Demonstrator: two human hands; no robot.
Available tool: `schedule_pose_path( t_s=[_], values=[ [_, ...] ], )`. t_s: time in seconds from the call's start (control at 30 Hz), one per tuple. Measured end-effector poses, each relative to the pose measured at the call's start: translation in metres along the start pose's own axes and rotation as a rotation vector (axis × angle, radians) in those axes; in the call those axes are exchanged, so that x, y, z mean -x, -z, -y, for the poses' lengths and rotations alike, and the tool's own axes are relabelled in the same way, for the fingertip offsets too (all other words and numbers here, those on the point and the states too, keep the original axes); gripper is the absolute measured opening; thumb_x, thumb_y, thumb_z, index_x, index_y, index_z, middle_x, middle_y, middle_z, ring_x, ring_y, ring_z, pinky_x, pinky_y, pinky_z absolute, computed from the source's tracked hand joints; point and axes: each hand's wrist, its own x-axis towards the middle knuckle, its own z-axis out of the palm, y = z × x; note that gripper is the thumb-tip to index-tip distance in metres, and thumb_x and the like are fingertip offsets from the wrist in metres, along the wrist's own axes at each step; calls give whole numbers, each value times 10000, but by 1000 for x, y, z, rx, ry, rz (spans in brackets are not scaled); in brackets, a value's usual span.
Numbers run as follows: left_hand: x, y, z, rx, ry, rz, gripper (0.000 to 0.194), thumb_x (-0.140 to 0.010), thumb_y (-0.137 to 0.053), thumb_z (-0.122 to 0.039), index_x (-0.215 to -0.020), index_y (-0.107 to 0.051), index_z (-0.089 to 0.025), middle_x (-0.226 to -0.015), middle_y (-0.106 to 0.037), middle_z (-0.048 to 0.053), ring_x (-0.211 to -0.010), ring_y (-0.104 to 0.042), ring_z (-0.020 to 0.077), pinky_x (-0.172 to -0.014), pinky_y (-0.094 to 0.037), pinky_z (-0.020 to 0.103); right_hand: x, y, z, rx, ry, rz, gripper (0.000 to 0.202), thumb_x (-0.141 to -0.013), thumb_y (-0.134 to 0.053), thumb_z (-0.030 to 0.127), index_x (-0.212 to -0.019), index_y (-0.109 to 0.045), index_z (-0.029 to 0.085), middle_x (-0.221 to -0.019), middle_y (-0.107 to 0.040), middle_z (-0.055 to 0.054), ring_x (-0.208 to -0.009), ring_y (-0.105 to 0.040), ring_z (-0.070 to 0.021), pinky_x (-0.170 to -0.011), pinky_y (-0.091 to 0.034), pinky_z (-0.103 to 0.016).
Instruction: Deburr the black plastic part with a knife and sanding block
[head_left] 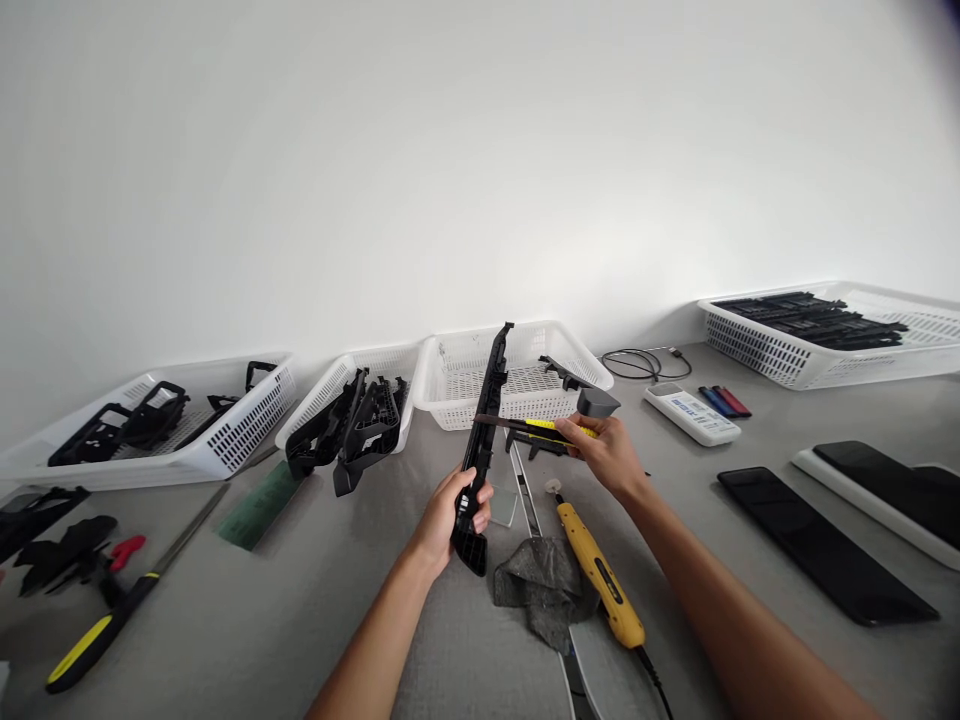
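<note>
My left hand (442,515) is wrapped round the lower part of a long black plastic trim part (487,410), which I hold tilted upright above the table. My right hand (604,450) grips the yellow-and-black handle of a slim file (544,430). Its dark narrow blade reaches left across the trim part's edge, about midway up; whether it touches cannot be made out. Behind my right hand are a grey block-like piece (598,402) and a dark caliper-like tool (536,445). Below lie a yellow corded rotary tool (604,575) and a crumpled grey cloth (547,590).
White baskets stand along the wall: one with black frames (217,455), one with black trim parts (409,430), one holding a single part (442,400), and one at right (795,370). A larger file (101,635) lies left. A white scale (691,414) and black panel (825,550) lie right.
</note>
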Motion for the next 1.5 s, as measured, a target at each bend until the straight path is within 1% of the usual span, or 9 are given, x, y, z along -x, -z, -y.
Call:
schedule_pose_path(
  t_s=[0.2,0.43,0.6,0.7,0.87,0.97,1.17,1.33,1.5],
  values=[
    [3,-4,0,-26,8,-27,358,-851,-720,-495,-889,-512,-207,-699,-546,-49,-480,-457,67,-476,-355,211,-2,-1,-9,-42,3,-98,574,-831,-698,704,-645,-645,163,-573,-523,-6,-538,-413,-127,-509,-307,-273],
    [3,-5,1,-15,-3,-10,453,-868,-688,-530,-1155,-587,-195,-803,-652,5,-487,-485,81,-459,-365,217,0,-4,-3,-56,35,117,531,-877,-671,680,-705,-654,178,-575,-558,-1,-527,-413,-126,-515,-310,-274],
    [1,-5,3,-42,-57,-77,323,-874,-700,-484,-893,-573,-187,-804,-624,-1,-476,-479,71,-422,-359,212,4,-7,3,-4,96,208,531,-882,-677,665,-653,-626,188,-575,-556,4,-564,-452,-139,-558,-342,-280],
    [1,-6,5,-51,-74,-99,338,-872,-698,-497,-856,-550,-193,-780,-606,-12,-468,-471,71,-410,-362,208,5,-8,4,34,125,198,556,-875,-675,684,-629,-630,188,-572,-555,0,-567,-447,-141,-562,-337,-284],
    [2,-6,4,-41,-65,-105,369,-867,-695,-488,-1078,-609,-197,-754,-588,-30,-473,-479,82,-418,-371,206,5,-9,4,12,105,82,548,-889,-652,696,-697,-665,182,-589,-571,-5,-560,-455,-144,-541,-330,-280],
    [2,-6,4,-35,-45,-98,438,-859,-690,-477,-1183,-601,-197,-747,-591,-33,-474,-495,93,-418,-381,211,5,-10,4,-6,90,115,555,-883,-652,706,-698,-661,184,-585,-573,-4,-553,-456,-143,-533,-341,-278],
    [2,-8,7,-32,-16,-123,366,-837,-704,-501,-996,-584,-194,-717,-599,-30,-489,-514,97,-427,-404,212,4,-8,2,-33,65,60,563,-874,-655,717,-698,-649,183,-603,-576,-4,-532,-414,-128,-516,-308,-275],
    [2,-10,6,-85,-19,-132,375,-826,-727,-529,-864,-554,-198,-715,-602,-29,-482,-517,92,-417,-409,213,3,-6,3,-22,63,133,554,-856,-680,712,-700,-668,180,-591,-587,-4,-544,-436,-136,-530,-323,-273],
    [3,-11,6,-166,-33,-155,389,-823,-736,-529,-769,-563,-185,-713,-596,-21,-479,-530,94,-417,-431,224,2,-7,1,-26,78,72,550,-885,-657,699,-724,-665,173,-654,-616,-19,-593,-470,-143,-562,-344,-272]
  ],
)
